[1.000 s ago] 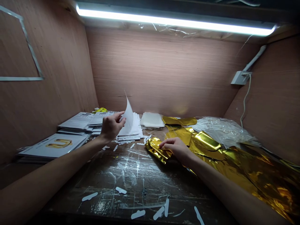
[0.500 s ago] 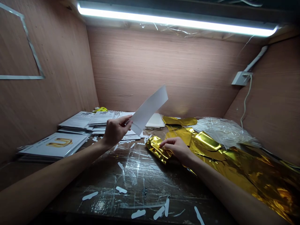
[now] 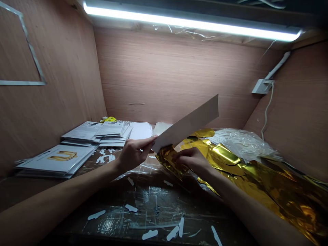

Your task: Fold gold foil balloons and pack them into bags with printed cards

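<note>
A white card [image 3: 188, 121] is pinched at its lower left end between the thumb and fingers of my left hand [image 3: 135, 153]; it slants up to the right. My right hand [image 3: 193, 160] grips a folded piece of gold foil [image 3: 170, 160], which lies against the card's lower edge. Behind and to the right of my right hand spreads a heap of flat gold foil pieces [image 3: 266, 184]. The fingertips of my right hand are partly hidden by the foil.
Stacks of printed white packets [image 3: 55, 159] stand at the left. White sheets [image 3: 140, 131] lie at the back, a clear plastic bag of white strips [image 3: 246, 141] at the back right. Small white paper cut-outs [image 3: 150, 234] are scattered over the dark table [image 3: 123, 222].
The card has swung lower and to the right, its lower edge now meeting the foil. My left hand has moved right and slightly down. The foil in my right hand is raised and tilted.
</note>
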### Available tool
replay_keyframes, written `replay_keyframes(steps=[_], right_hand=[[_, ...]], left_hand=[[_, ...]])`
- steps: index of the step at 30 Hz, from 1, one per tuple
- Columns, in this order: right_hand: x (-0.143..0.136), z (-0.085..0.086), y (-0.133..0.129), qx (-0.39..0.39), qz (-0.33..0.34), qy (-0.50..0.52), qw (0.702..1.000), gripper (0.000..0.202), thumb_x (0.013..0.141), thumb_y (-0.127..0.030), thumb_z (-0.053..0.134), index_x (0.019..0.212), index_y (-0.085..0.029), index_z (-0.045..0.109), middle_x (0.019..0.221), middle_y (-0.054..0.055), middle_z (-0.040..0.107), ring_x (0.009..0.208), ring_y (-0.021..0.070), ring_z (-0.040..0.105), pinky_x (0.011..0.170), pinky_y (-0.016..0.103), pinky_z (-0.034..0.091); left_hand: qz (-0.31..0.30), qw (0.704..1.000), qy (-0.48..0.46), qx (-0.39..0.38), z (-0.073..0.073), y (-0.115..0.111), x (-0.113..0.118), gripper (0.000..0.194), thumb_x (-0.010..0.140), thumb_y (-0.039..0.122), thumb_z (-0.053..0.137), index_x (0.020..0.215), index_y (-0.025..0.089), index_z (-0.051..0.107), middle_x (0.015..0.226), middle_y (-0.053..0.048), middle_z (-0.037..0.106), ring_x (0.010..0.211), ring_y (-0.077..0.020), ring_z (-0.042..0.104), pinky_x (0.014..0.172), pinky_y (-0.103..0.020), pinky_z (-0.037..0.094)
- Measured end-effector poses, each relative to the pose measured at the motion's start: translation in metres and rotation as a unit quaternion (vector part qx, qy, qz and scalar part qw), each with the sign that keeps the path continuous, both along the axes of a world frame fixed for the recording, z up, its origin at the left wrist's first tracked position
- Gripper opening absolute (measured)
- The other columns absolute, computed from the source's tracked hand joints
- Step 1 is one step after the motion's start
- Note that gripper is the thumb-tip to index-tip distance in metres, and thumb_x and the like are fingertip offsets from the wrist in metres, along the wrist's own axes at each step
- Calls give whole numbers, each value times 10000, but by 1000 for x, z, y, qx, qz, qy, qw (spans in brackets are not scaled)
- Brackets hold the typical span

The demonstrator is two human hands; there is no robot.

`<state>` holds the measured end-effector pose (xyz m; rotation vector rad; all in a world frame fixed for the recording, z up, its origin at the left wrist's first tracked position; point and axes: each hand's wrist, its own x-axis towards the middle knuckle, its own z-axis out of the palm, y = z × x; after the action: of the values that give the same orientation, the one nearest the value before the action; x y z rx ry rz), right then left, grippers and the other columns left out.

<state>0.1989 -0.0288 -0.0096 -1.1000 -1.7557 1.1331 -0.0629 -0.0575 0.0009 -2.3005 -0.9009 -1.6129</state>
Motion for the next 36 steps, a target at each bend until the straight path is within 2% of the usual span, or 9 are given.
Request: replay_keyframes(steps=[5, 11, 16, 19, 21, 23, 28, 33, 36], right_hand=[[4, -1, 3, -55, -22, -64, 996, 191, 679, -269, 688, 769, -178, 829, 778, 76, 763, 737, 197, 646, 658, 291, 459], [7, 9, -8, 31, 42, 84, 995, 197, 642, -240, 671, 745, -190, 831, 676, 58, 726, 609, 160, 580, 578, 282, 439], [-1, 13, -17, 32, 67, 136, 988, 187, 654, -254, 720, 795, -225, 840, 808, 66, 770, 704, 188, 649, 660, 305, 500], [-6, 8, -14, -14, 34, 30, 999, 191, 669, -256, 695, 785, -197, 835, 723, 55, 739, 638, 162, 602, 586, 274, 442], [-6, 4, -9, -55, 17, -38, 998, 179, 668, -272, 700, 751, -176, 825, 692, 59, 724, 637, 161, 594, 571, 268, 419], [-2, 1, -4, -83, 12, -52, 995, 175, 658, -273, 705, 738, -169, 820, 729, 70, 738, 684, 172, 615, 592, 266, 428], [3, 1, -1, -78, 9, -7, 997, 172, 644, -228, 674, 730, -178, 815, 717, 53, 733, 666, 158, 599, 593, 260, 426], [3, 4, -2, -29, 26, 75, 996, 186, 643, -223, 674, 743, -156, 816, 671, 58, 710, 605, 144, 550, 570, 270, 396], [5, 3, 0, -11, 5, 102, 995, 191, 640, -233, 687, 754, -152, 817, 709, 69, 730, 637, 158, 573, 599, 280, 418]], left_hand=[[44, 991, -109, -63, 6, 3, -6, 299, 921, 249, 665, 1200, 178, 750, 1005, -62, 800, 687, -197, 782, 585, -243, 648], [36, 973, -188, -130, 7, 6, -7, 349, 891, 294, 703, 1212, 162, 742, 1053, -82, 790, 668, -216, 778, 612, -278, 659], [14, 982, -140, -123, 1, -2, 2, 334, 890, 269, 701, 1206, 170, 746, 1014, -74, 796, 679, -198, 775, 606, -277, 665], [4, 984, -134, -115, 2, -6, 7, 319, 889, 250, 703, 1197, 181, 753, 989, -66, 801, 683, -196, 774, 611, -277, 668], [-9, 978, -172, -115, 7, -7, 6, 324, 882, 245, 715, 1196, 172, 752, 994, -69, 802, 669, -200, 775, 594, -276, 670], [-13, 968, -224, -113, 13, -5, 2, 331, 868, 254, 734, 1184, 160, 755, 1010, -74, 800, 664, -202, 776, 577, -278, 673], [-13, 945, -303, -125, 24, 1, -7, 353, 857, 275, 752, 1184, 142, 751, 1050, -80, 795, 715, -199, 779, 626, -298, 698], [7, 950, -288, -122, 23, 10, -16, 428, 879, 307, 735, 1270, 136, 702, 886, -54, 797, 680, -186, 770, 629, -275, 684], [59, 956, -262, -115, 18, 23, -31, 403, 917, 361, 672, 1244, 129, 718, 857, -54, 795, 717, -207, 778, 636, -303, 677]])
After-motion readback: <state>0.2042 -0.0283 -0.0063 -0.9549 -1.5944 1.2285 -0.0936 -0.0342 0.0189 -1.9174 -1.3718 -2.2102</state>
